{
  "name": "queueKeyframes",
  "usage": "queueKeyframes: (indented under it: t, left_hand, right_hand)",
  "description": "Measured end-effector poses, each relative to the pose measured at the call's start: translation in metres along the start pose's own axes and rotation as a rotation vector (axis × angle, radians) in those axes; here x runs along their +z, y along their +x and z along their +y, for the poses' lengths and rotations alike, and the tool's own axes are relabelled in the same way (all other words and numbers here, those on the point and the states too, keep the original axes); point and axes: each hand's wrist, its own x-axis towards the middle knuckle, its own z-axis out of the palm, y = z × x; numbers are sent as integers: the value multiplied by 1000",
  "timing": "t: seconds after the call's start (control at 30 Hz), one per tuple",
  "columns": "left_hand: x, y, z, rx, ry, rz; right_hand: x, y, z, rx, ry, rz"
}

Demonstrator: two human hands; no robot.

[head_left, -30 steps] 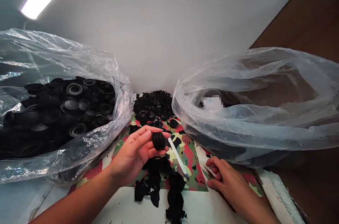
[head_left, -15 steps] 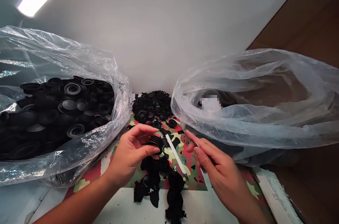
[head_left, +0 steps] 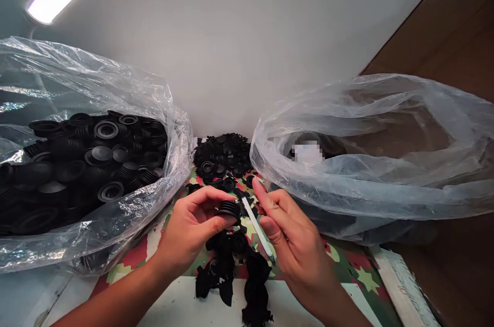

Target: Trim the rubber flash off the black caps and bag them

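My left hand [head_left: 193, 224] pinches a black ribbed rubber part [head_left: 229, 208] between thumb and fingers, with its ridges toward the right. Just right of that part is my right hand [head_left: 287, 229], index finger stretched upward and thumb bent in against the other fingers. Whatever it grips is mostly hidden; a thin, slim tool showed there earlier. Between the hands, a slim white stick [head_left: 257, 229] with a dark pointed tip lies on the camouflage-patterned mat [head_left: 335, 252]. Black rubber scraps [head_left: 257, 286] lie below the hands.
A clear plastic bag [head_left: 177, 162] full of black ribbed rubber parts [head_left: 106, 130] stands at left. Another clear bag [head_left: 347, 188] opens at right, beside a brown cardboard wall [head_left: 455, 38]. Black pieces [head_left: 222, 154] are heaped at the back, by the grey wall [head_left: 216, 59].
My right hand has moved left and slightly up, close to the rubber part. My left hand still holds that part, now shifted slightly right and more visible.
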Motion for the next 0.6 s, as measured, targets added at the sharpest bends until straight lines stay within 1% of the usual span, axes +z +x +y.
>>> queueKeyframes:
  t: [0.07,0.27,0.6]
  left_hand:
    - [0,-1,0,11,6,-4]
    - [0,-1,-1,26,10,-16]
    - [0,0,0,90,6,-46]
  right_hand:
    - [2,0,-2,-28,15,-21]
    - [6,0,-5,-50,15,46]
    - [9,4,-8,-71,0,48]
